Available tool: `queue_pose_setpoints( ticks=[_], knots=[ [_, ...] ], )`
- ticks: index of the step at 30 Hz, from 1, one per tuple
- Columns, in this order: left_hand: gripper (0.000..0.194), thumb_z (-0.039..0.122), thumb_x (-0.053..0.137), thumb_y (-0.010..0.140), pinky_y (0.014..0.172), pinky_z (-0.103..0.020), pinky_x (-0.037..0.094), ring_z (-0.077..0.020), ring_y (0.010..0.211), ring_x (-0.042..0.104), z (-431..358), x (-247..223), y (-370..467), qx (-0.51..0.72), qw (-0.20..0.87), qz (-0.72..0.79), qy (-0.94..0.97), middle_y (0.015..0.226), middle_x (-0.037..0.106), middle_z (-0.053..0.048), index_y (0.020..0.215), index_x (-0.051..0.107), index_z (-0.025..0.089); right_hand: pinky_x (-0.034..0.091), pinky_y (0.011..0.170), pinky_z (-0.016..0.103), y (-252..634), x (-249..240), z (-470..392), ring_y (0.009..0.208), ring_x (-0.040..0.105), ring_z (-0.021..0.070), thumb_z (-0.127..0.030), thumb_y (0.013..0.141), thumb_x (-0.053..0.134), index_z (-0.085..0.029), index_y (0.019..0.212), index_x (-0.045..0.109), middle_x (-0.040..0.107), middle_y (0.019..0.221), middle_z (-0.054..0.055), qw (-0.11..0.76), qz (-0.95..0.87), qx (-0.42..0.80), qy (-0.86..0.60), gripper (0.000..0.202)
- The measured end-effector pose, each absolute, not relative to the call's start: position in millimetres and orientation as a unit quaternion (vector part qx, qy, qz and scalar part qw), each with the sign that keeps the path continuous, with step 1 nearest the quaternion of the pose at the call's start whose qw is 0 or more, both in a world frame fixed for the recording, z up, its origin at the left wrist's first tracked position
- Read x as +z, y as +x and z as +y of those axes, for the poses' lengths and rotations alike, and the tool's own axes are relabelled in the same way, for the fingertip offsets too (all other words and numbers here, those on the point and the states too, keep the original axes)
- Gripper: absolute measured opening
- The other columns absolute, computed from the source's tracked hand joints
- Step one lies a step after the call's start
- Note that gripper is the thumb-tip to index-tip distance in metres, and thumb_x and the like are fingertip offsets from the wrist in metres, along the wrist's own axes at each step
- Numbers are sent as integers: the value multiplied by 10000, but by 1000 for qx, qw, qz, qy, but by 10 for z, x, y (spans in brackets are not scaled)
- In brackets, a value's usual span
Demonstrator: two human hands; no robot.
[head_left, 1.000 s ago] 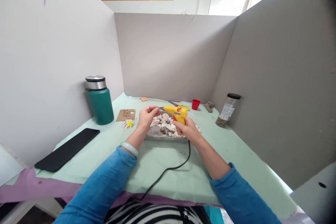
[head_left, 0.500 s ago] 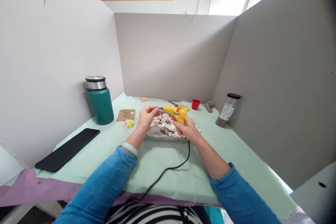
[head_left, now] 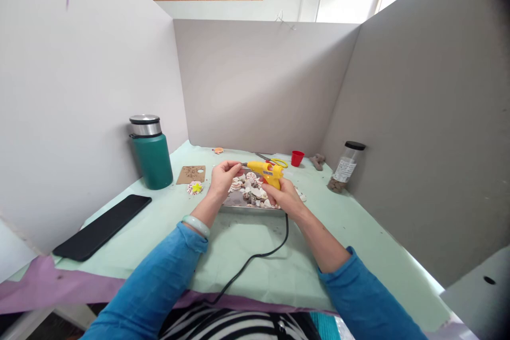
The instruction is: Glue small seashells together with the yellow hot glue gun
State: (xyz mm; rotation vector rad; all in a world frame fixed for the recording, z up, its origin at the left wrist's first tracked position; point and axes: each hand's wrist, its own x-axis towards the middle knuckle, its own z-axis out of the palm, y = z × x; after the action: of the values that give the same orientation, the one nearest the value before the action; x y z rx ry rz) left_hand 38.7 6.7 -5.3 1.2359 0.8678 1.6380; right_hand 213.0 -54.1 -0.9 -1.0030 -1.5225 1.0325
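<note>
My right hand is wrapped round the handle of a yellow glue gun, whose nozzle points left. At that nozzle, the fingers of my left hand are pinched together; whatever they hold is too small to make out. Both hands are over a metal tray of shells and small stones. A black cord runs from below my right hand to the table's front edge. Left of the tray are a round piece with a yellow star and a brown card.
A green bottle and a black phone-like slab are at the left. Behind the tray are scissors and a red cup. A black-lidded jar leans at the right. Grey panels enclose the table.
</note>
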Motion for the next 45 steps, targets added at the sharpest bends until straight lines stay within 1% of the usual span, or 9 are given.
queue_pose_setpoints(
  ticks=[12, 21, 27, 33, 45],
  knots=[
    [252, 296, 725, 623, 722, -331, 505, -161, 659, 637, 78, -59, 388, 662, 441, 349, 496, 683, 652, -46, 767, 634, 109, 313, 445, 239, 2124, -17, -541, 410, 375, 99, -327, 729, 585, -165, 903, 557, 439, 447, -72, 496, -636, 427, -410, 239],
    [272, 307, 734, 612, 717, -330, 509, -157, 643, 634, 84, -56, 381, 664, 452, 346, 484, 662, 649, -44, 765, 624, 111, 338, 464, 248, 2134, -38, -520, 434, 394, 112, -338, 718, 590, -167, 907, 569, 446, 454, -63, 499, -632, 414, -424, 256],
    [267, 304, 734, 616, 719, -328, 510, -156, 647, 634, 80, -54, 383, 663, 453, 346, 485, 677, 652, -49, 766, 630, 109, 325, 450, 245, 2133, -37, -530, 417, 381, 106, -347, 728, 590, -171, 897, 566, 447, 454, -64, 489, -640, 420, -418, 245],
    [273, 310, 738, 610, 729, -341, 509, -159, 647, 634, 71, -51, 385, 665, 448, 347, 487, 672, 648, -46, 761, 629, 110, 326, 451, 246, 2145, -62, -501, 420, 385, 109, -345, 737, 584, -174, 916, 564, 445, 451, -65, 500, -638, 415, -413, 248],
    [272, 313, 728, 618, 727, -320, 509, -142, 641, 625, 74, -54, 376, 665, 455, 342, 484, 660, 646, -41, 765, 620, 112, 337, 461, 245, 2143, -49, -507, 417, 383, 101, -326, 733, 585, -166, 908, 562, 450, 457, -66, 505, -630, 416, -418, 238]
  ],
)
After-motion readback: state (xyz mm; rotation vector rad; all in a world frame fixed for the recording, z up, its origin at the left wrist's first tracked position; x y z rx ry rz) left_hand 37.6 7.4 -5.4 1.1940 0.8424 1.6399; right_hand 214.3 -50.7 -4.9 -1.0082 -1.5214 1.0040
